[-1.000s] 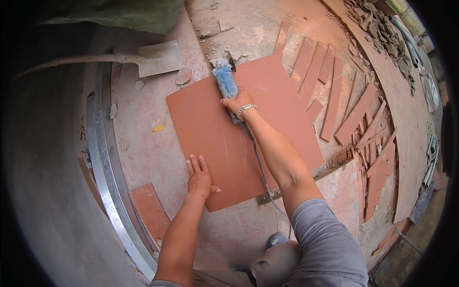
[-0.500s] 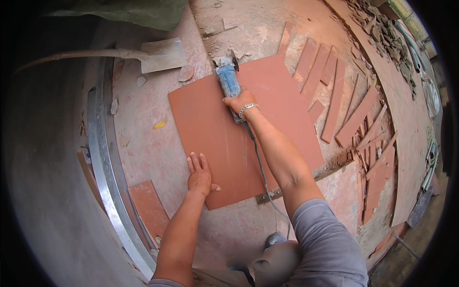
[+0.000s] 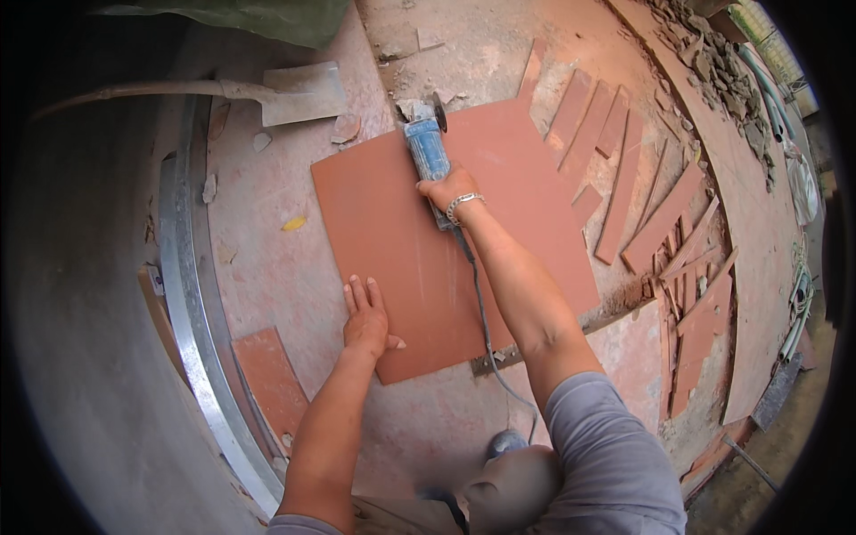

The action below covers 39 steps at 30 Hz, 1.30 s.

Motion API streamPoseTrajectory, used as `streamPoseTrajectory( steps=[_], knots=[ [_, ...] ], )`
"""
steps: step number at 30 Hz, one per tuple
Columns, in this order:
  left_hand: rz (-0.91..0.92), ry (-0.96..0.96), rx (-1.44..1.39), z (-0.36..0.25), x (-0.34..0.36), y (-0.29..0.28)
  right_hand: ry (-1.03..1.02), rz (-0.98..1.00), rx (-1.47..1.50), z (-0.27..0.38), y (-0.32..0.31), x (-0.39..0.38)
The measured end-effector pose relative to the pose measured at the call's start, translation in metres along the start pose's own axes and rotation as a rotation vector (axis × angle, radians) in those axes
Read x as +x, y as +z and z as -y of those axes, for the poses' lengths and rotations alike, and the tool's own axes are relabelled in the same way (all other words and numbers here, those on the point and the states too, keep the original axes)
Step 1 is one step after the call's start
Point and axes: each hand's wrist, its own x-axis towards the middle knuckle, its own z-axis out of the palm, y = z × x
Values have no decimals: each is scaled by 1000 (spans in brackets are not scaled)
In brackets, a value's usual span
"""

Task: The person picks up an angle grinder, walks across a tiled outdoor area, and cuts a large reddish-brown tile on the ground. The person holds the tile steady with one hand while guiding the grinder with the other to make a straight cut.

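My right hand (image 3: pixel 453 190) grips a blue angle grinder (image 3: pixel 427 148) near the middle of the reddish square tile's far side, its disc at that edge and its power cord running back under my forearm toward me. My left hand (image 3: pixel 367 316) lies with fingers spread on the near left part of the tile (image 3: pixel 517 232), touching it. The tile lies flat on a dusty, pale concrete floor (image 3: pixel 259 276).
A shovel (image 3: pixel 299 94) lies beyond the tile at left, above long metal bars (image 3: pixel 187 330). Several cut tile strips (image 3: pixel 660 218) fill the right side, with rubble (image 3: pixel 713 71) and hoses (image 3: pixel 798 321) farther right. A smaller tile piece (image 3: pixel 267 379) lies at near left.
The grinder has crept slightly right along the tile's far edge. My left hand stays spread on the tile; the whole view has shifted a little.
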Motion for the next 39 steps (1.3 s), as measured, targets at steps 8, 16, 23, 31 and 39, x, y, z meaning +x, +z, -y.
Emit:
streamPoseTrajectory(
  steps=[8, 16, 23, 31, 39],
  knots=[
    [16, -11, 4, -1, -1, -1, 13, -16, -10, -5, 1, -7],
    [6, -13, 14, 0, 0, 0, 36, 39, -13, -7, -5, -19],
    [5, -15, 20, 0, -1, 0, 36, 39, -32, -12, -9, -32],
    [11, -29, 16, -3, -4, -3, 40, 54, 5, -22, -8, -44],
    [0, -6, 14, -2, -4, -2, 36, 16, -13, -25, -7, -56]
  ],
)
